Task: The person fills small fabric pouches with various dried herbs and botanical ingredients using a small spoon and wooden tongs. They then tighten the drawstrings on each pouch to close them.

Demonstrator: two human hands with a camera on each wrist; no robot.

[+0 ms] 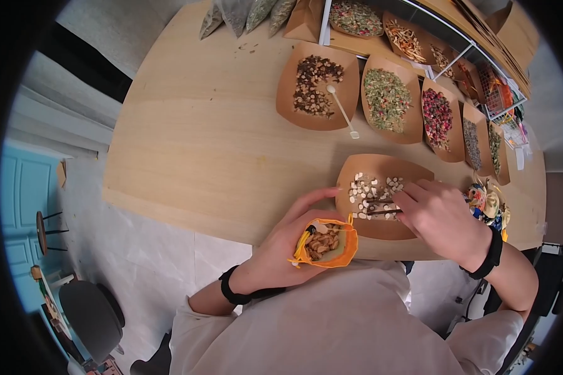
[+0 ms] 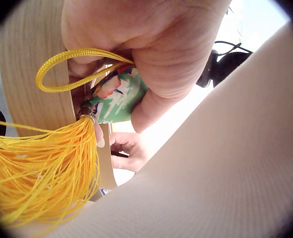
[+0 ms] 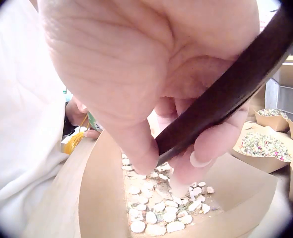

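My left hand grips a small fabric pouch with an orange lining, its mouth facing up and brown dried pieces inside. From the pouch hang a yellow cord loop and a yellow tassel; its outside is green with a floral print. In my right hand are dark wooden tongs, pinched between thumb and fingers. Their two tips reach down among white dried slices in a brown paper tray. The right fingers hide part of that tray.
Behind stand more paper trays: dark brown bits with a small pale spoon, a green herb mix, red buds. A white-framed shelf holds further trays. Filled plastic bags lie at the back; patterned pouches sit right.
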